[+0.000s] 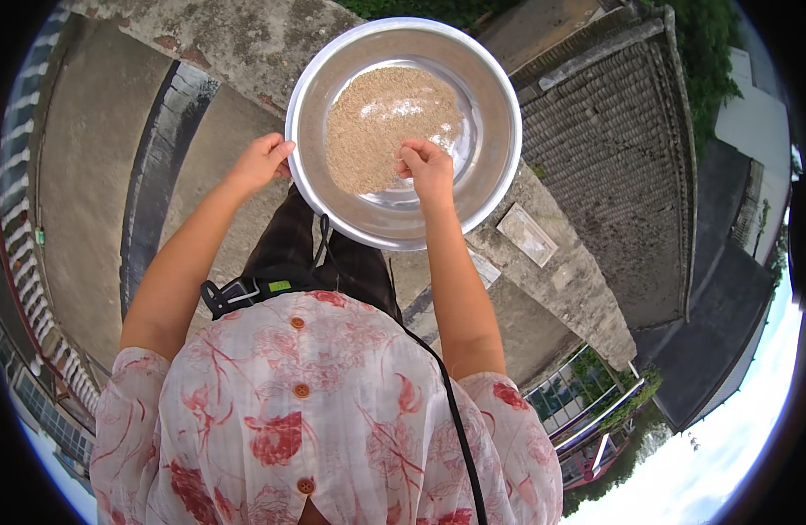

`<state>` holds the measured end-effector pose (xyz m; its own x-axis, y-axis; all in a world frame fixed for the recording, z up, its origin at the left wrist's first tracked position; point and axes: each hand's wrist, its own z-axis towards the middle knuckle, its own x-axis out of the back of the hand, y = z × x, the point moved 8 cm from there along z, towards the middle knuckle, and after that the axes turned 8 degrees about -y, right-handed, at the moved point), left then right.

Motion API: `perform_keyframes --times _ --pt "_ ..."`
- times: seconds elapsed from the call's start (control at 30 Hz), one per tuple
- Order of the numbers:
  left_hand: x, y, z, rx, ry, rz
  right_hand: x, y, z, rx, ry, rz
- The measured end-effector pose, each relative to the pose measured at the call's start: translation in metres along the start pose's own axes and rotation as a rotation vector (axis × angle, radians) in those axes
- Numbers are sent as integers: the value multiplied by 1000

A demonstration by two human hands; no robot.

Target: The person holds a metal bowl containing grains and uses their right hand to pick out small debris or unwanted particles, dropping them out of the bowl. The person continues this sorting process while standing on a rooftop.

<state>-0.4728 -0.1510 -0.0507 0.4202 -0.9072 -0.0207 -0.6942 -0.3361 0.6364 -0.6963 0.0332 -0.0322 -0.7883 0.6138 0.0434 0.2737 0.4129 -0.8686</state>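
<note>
Head view shows that the left edge of a round metal basin [493, 188] is gripped by the left hand [265, 163], with its fingers partly curled at the rim. The right hand [425, 169] is held above the inside of the basin, nearly closed, its fingertips drawn together; whether anything is pinched there cannot be told. Pale brown grains [365, 140] are spread over the basin's bottom, mostly toward the left, near the right hand.

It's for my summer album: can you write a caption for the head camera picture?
Left hand at a silvery basin's rim, right hand over its pale brown grains.
</note>
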Motion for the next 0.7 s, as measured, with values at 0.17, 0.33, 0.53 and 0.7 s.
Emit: perform_keyframes --times 0.17,0.33,0.53,0.7 --pt "-3 2 -2 1 0 31 11 -19 -16 283 172 -995" --pt "-4 5 -4 19 -6 45 79 0 -22 -34 285 117" --pt "-1 8 -5 14 -1 9 147 -12 -25 91 566 488" --pt "-5 18 -5 5 -18 -2 107 40 26 -137 276 -313"
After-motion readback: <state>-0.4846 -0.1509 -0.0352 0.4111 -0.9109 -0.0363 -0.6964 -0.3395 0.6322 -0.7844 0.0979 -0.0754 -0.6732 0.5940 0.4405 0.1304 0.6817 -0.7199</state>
